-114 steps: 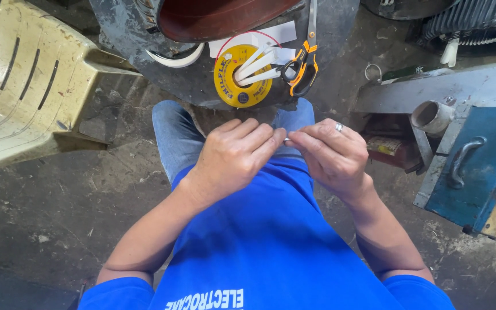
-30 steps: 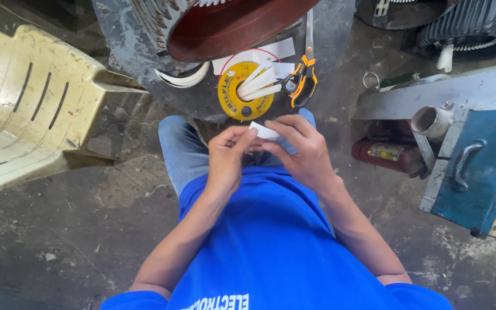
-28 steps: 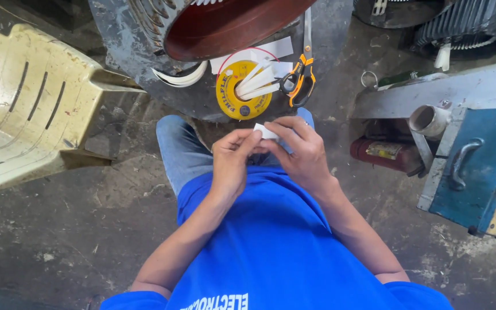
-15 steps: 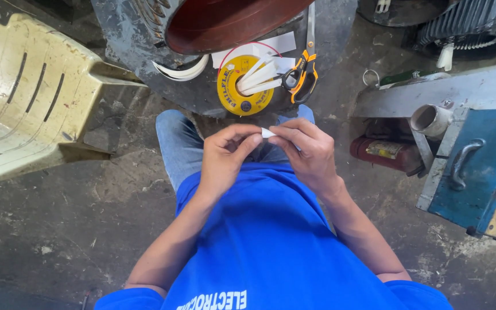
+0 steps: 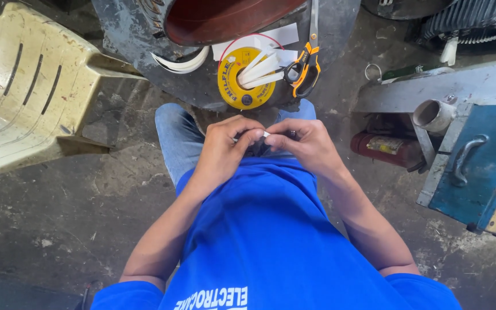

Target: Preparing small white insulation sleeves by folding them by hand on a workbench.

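Concrete floor (image 5: 58,218), stained and gritty, carries everything. Cream plastic chair (image 5: 24,86) lies tipped at the floor's left edge. Big round motor housing (image 5: 202,80), dark outside and red-brown inside, sits at the top middle; person's denim knees just below it. Blue metal box (image 5: 477,166) with a curved handle stands at the right edge, a grey slab (image 5: 460,86) running along its top and a short grey pipe stub (image 5: 431,115) at the box's near corner. Red canister (image 5: 383,146) lies on its side between the box and the person's right leg.

On the housing's flat face: yellow spool (image 5: 242,80) with white strips (image 5: 259,66) fanned across it, orange-handled scissors (image 5: 304,66) touching the spool's right side, a white curved band (image 5: 182,62) to the spool's left.

Smallest: both hands meet over the lap, below the housing. Left hand (image 5: 225,146) curled, fingertips pinching one end of a small white strip (image 5: 266,134). Right hand (image 5: 302,143) curled likewise, pinching the other end. Strip mostly hidden by fingers; only a sliver shows between the two hands.
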